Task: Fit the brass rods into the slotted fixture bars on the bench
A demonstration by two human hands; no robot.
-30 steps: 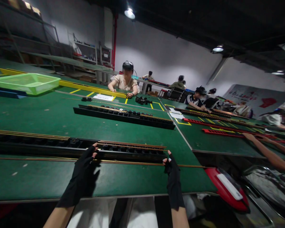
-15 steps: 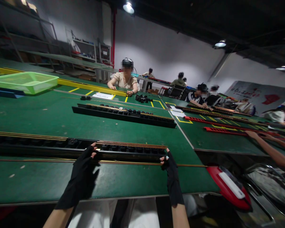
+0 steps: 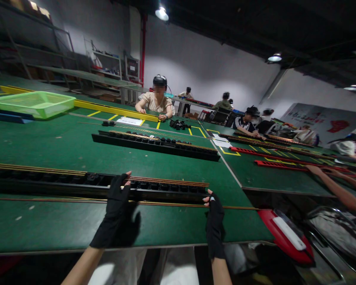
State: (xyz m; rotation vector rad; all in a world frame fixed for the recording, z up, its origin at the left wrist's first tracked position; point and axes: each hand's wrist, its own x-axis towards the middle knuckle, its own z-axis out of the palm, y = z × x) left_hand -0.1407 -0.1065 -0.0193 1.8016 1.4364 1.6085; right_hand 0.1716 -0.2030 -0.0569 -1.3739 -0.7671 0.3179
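Observation:
A long black channel (image 3: 169,194) lies across the table in front of me, with a row of black blocks inside. Thin copper-coloured rods (image 3: 172,181) run along the top of its right part, and more gold rods (image 3: 35,168) lie on its left part. My left hand (image 3: 118,202), in a black fingerless glove, reaches over the channel's front wall. Its fingertips close at the left ends of the copper-coloured rods. At the channel's right end, my right hand (image 3: 215,215), gloved alike, curls its fingers against the end. The glove hides part of its grip.
Several thin rods (image 3: 172,204) lie on the green table before the channel. Farther back are another black channel (image 3: 154,146), a green basket (image 3: 38,105) and a yellow channel (image 3: 115,109). A co-worker (image 3: 158,103) sits opposite. At right stands a red-and-white object (image 3: 284,233).
My left hand has slid to the right along the channel. My right fingertips have dropped slightly, from the rod ends to the channel's end.

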